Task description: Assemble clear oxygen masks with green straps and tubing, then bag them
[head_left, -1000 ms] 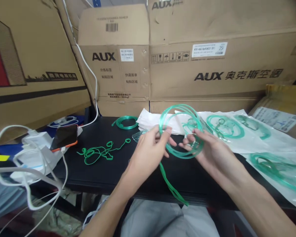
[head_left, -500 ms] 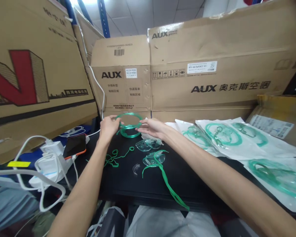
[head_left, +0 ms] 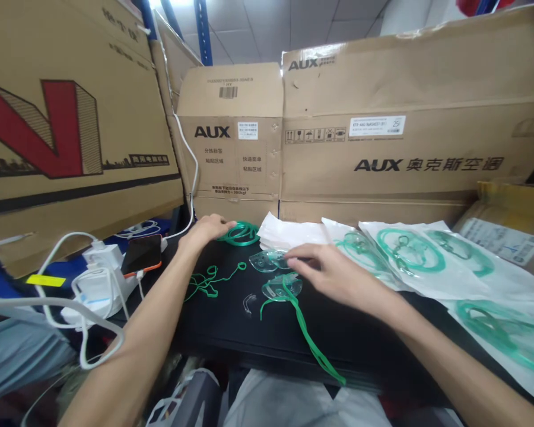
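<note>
Coiled green tubing (head_left: pixel 241 233) lies at the back of the black table. My left hand (head_left: pixel 208 228) is at its left edge, fingers stretched out; whether the fingertips touch the coil is hard to see. My right hand (head_left: pixel 333 273) reaches over two clear plastic masks, thumb and index finger apart, with nothing seen between them. Its fingertips are beside the rear mask (head_left: pixel 263 261). The front mask (head_left: pixel 278 289) has a green strap (head_left: pixel 309 338) trailing toward the table's front edge. Loose green elastic cords (head_left: pixel 204 281) and small clear strips (head_left: pixel 249 303) lie to the left of the masks.
White packets holding green tubing (head_left: pixel 409 252) spread across the right side. A stack of white pouches (head_left: pixel 291 232) lies behind the masks. A phone (head_left: pixel 143 256), chargers and white cables (head_left: pixel 100 284) crowd the left. Cardboard boxes (head_left: pixel 235 160) wall off the back.
The raised coil of green tubing now lies down on the table at the back. My right hand has left it and moved toward me, over the masks. The view has shifted slightly.
</note>
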The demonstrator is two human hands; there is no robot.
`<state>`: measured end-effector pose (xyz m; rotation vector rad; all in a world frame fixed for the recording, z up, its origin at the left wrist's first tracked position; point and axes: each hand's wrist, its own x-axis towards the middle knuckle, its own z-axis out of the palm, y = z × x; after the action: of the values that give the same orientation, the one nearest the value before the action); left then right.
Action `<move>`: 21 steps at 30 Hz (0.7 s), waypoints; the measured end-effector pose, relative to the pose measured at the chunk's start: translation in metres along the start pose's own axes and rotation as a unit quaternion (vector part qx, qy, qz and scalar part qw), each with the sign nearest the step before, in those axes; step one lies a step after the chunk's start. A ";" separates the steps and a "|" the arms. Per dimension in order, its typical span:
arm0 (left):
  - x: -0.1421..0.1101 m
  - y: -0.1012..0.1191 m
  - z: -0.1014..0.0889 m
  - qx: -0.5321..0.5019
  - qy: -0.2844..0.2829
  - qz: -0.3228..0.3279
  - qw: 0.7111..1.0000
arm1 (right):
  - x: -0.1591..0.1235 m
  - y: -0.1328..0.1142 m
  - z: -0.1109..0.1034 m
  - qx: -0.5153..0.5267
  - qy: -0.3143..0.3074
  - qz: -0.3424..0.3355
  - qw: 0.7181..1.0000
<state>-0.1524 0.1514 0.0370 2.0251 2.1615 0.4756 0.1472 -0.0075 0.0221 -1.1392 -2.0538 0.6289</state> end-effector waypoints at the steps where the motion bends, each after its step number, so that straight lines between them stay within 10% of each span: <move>1: 0.001 0.008 0.002 0.006 -0.011 0.010 1.000 | -0.007 0.003 0.006 -0.020 -0.003 0.002 1.000; 9: 0.023 0.063 0.034 0.055 -0.013 -0.023 0.998 | -0.045 0.018 0.042 -0.083 -0.004 0.030 0.996; 21: 0.034 0.079 0.048 0.040 0.005 0.013 0.999 | -0.041 0.029 0.054 -0.079 0.034 -0.005 0.996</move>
<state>-0.0655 0.1944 0.0209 2.0988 2.1957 0.4091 0.1366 -0.0323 -0.0462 -1.2235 -2.0782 0.4219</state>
